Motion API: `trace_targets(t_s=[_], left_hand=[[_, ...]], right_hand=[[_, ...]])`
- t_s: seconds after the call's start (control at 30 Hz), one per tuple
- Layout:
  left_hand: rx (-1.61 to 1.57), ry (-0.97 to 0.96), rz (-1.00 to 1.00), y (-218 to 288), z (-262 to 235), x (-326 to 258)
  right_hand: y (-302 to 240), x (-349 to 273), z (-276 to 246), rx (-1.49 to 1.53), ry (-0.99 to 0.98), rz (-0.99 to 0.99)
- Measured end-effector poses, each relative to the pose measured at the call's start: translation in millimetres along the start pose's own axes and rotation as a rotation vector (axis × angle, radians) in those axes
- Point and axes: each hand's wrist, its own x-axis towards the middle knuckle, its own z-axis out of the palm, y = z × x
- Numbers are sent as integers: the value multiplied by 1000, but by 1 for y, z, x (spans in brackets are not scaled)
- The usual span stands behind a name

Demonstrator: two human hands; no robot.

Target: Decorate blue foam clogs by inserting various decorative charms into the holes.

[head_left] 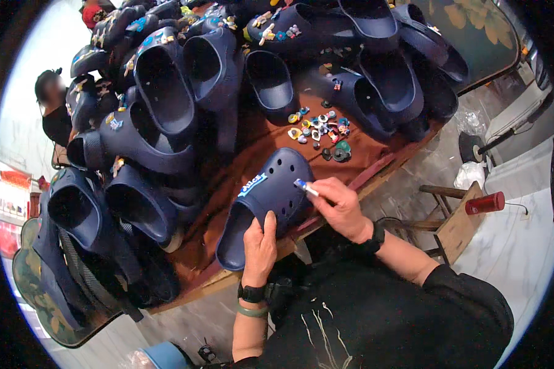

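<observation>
A navy foam clog (281,195) with round holes in its toe lies at the near edge of the table. My left hand (260,249) grips its side near the heel opening, the thumb laid on top. A blue-and-white lettered charm (253,184) sits on the left of the clog's upper. Between the thumb and fingers of my right hand (340,208) is a small white-and-blue shoe charm (301,184), held over the right side of the toe. Just beyond the clog lies a loose pile of small colourful charms (319,130).
Many navy clogs (164,92) are heaped on the left and far side, several with charms on. They rest on a brown cloth (228,178) over the table. To the right are a wooden stool (455,230) and a red cylinder (485,203). A person (56,111) is at the far left.
</observation>
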Motion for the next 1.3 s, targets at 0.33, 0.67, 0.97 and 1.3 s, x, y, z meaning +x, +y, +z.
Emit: trace_targets(t_s=[0.33,0.67,0.97,1.3], left_hand=[[282,-20,-27,-1,-3,13],[-85,-116,-67,-46,16,3],[515,473,175,-32,26,-4],[677,306,427,-22,-3,7]], right_hand=[[-23,10,16,-394,-207,-346],[-16,10,-6,-396,-547,-442],[12,41,-28,-282,-227,-202],[93,48,-62,-615,-364,-255]])
